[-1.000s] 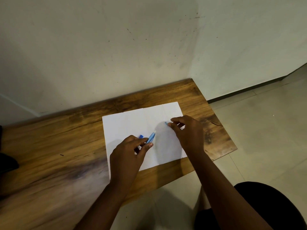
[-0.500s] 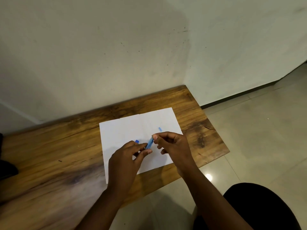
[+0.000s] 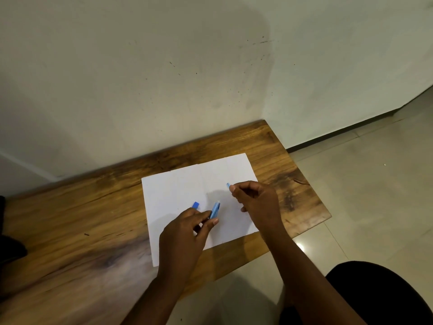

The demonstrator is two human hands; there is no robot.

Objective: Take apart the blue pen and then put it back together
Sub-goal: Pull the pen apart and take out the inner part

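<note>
Here, from the head view, the left hand [image 3: 185, 233] pinches the blue pen barrel [image 3: 215, 209] between its fingers [image 3: 212, 222] above white paper [image 3: 178, 191] on the wooden surface [image 3: 70, 219]. The right hand [image 3: 257, 200] grips a small pale-blue piece [image 3: 228, 185] at its fingertips, apart from the barrel.

**Item count at the work surface**

Hands: two, a left hand [image 3: 185, 233] and a right hand [image 3: 256, 200]. Blue pen pieces visible: three, namely a barrel [image 3: 215, 209], a dark blue piece [image 3: 195, 204] and a small pale blue tip [image 3: 228, 184]. White paper sheet [image 3: 178, 191]: one. Wooden table [image 3: 77, 221]: one.
</note>
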